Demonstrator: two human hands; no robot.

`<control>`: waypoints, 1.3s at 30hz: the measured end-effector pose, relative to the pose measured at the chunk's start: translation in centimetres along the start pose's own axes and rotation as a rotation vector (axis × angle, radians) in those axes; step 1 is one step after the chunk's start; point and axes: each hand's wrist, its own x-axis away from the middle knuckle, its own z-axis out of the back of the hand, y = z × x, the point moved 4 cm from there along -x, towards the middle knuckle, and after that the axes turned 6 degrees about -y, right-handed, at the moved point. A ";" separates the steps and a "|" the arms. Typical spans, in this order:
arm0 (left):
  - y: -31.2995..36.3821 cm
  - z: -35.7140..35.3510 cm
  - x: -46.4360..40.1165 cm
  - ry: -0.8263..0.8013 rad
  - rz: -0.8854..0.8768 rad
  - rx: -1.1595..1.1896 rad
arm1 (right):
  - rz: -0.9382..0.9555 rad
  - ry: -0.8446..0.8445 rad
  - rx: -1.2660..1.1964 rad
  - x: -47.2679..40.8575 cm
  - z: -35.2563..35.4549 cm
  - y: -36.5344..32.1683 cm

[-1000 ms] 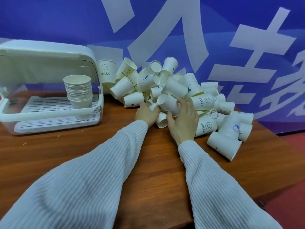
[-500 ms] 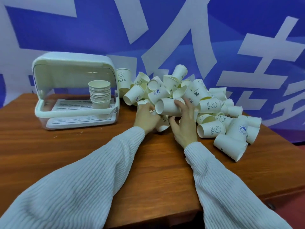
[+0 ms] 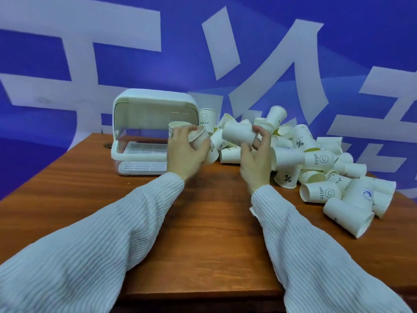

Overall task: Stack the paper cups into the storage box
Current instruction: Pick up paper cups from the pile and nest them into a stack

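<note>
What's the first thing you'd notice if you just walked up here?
A big heap of paper cups spills across the right side of the wooden table. In front, the left hand and the right hand each hold one cup. The white storage box stands open at the back left.

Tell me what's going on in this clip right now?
A person is sorting paper cups at a wooden table. The left hand grips one cup, and the right hand holds another cup on its side. A big loose pile of cups lies to the right. The open storage box stands behind the left hand, with a short stack inside.
</note>
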 end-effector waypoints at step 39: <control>-4.3 8.6 -6.2 0.273 -0.002 -0.032 | 0.479 -0.702 0.790 -8.5 -16.5 -1.2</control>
